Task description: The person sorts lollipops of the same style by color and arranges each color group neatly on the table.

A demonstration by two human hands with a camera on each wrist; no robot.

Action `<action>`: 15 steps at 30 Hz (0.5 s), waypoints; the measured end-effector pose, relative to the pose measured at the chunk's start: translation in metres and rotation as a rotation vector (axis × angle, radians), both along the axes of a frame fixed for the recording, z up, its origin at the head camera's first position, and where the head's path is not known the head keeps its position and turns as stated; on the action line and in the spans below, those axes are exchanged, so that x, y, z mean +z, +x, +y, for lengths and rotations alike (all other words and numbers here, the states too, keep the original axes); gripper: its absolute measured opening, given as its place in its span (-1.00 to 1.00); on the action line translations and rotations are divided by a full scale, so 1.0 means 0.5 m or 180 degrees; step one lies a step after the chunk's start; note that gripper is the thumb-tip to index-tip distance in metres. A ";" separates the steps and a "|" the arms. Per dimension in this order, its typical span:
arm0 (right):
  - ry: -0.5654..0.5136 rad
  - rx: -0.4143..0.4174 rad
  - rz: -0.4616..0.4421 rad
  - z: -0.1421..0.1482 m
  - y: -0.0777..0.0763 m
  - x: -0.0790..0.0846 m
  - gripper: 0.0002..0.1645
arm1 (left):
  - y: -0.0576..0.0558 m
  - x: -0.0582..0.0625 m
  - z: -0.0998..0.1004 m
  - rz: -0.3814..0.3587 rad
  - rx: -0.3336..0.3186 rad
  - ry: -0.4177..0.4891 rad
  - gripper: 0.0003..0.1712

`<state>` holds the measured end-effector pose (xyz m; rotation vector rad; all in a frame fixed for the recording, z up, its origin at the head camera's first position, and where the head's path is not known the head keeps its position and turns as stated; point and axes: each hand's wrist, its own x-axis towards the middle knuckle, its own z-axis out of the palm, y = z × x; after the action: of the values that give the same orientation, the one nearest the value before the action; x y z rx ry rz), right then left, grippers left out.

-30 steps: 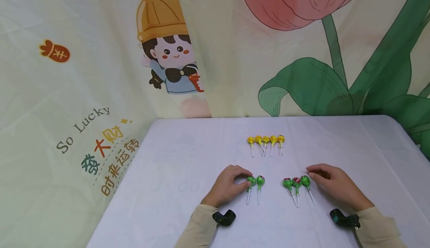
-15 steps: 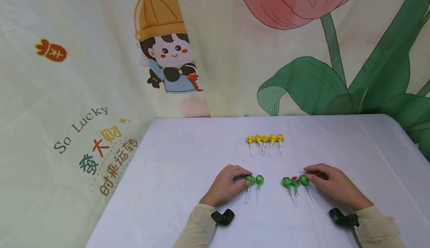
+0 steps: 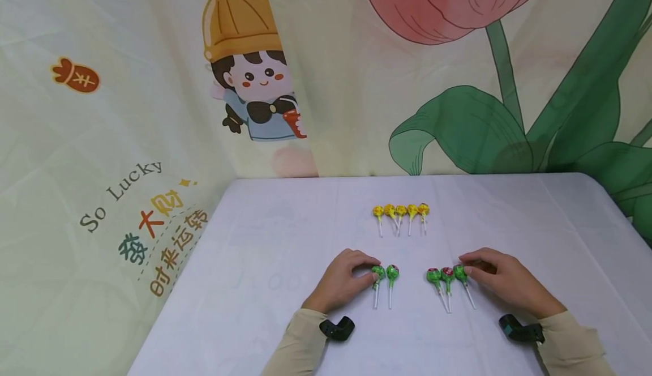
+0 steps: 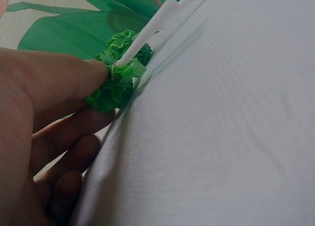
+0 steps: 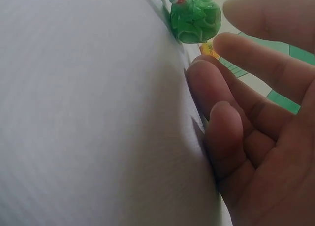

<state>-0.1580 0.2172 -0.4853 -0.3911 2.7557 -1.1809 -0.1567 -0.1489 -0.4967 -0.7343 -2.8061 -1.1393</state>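
Note:
My left hand (image 3: 342, 281) pinches the wrapped head of a green lollipop (image 4: 114, 94) between thumb and index finger, the other fingers curling toward the cloth. A second green lollipop (image 3: 392, 273) lies just to its right, stick toward me. Farther right is a group of three green lollipops (image 3: 447, 275), two with red on top. Beside the rightmost of them, a green lollipop (image 5: 196, 20), rests my right hand (image 3: 504, 278). In the right wrist view its thumb and fingertips stand spread around the head with a small gap.
Several yellow lollipops (image 3: 400, 210) lie in a row farther back, sticks toward me. A white cloth (image 3: 285, 223) covers the table up to a printed backdrop (image 3: 346, 81). Each wrist wears a black camera (image 3: 337, 328).
The view has shifted slightly. Both hands and all the lollipops keep their places; the right fingertips sit a touch closer around the green lollipop beside them.

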 end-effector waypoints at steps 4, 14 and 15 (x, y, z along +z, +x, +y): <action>-0.0027 0.0020 0.0013 0.001 0.000 0.001 -0.63 | 0.000 -0.001 0.000 -0.0025 0.0040 0.0024 -0.72; -0.0075 -0.0021 -0.0017 0.002 -0.001 -0.005 -0.60 | -0.002 -0.005 -0.002 -0.0162 0.0088 0.0211 -0.71; -0.0078 -0.0025 -0.0029 0.001 -0.001 -0.005 -0.60 | -0.002 -0.005 -0.003 -0.0172 0.0093 0.0228 -0.71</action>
<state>-0.1586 0.2178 -0.4880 -0.3767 2.7400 -1.2161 -0.1577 -0.1502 -0.4995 -0.6647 -2.7924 -1.2662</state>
